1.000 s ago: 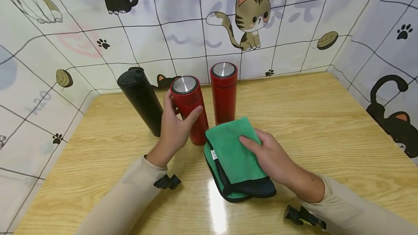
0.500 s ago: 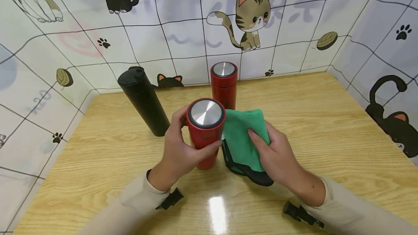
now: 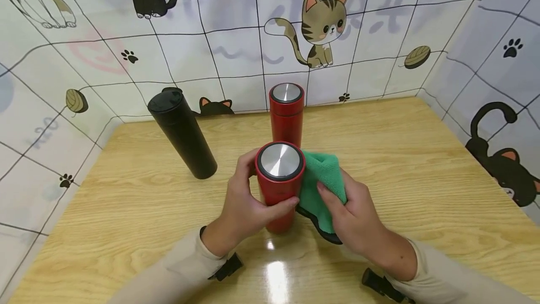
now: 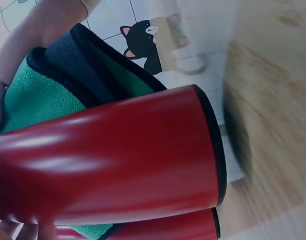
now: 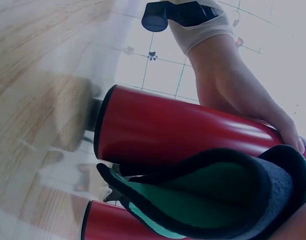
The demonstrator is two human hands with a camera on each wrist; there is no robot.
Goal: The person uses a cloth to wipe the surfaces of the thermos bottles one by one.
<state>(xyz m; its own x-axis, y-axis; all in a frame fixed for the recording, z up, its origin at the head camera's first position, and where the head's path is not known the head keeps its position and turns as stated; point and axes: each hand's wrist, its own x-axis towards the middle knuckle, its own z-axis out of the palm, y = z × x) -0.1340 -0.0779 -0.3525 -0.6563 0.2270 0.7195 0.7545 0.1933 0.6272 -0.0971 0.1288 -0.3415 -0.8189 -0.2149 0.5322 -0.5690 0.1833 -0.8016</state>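
The glossy red cylindrical metal flask (image 3: 278,191) at the frame's centre carries a brushed silver lid ringed in black. The folded plush cloth (image 3: 322,186) beside it is bright green with a black border and a dark grey underside. A second red flask with a silver top (image 3: 287,114) matches the first, and the tall flask at upper left (image 3: 181,133) is matt black throughout. The desk (image 3: 422,163) shows pale yellow wood grain. The white backdrop (image 3: 236,27) bears a black grid, cartoon cats, paw prints and yarn balls. Both sleeves (image 3: 438,278) are beige.

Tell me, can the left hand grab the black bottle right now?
Probably not yet. The left hand is wrapped round the near red bottle. The black bottle stands apart to its left with bare table between, so once freed, the way looks open.
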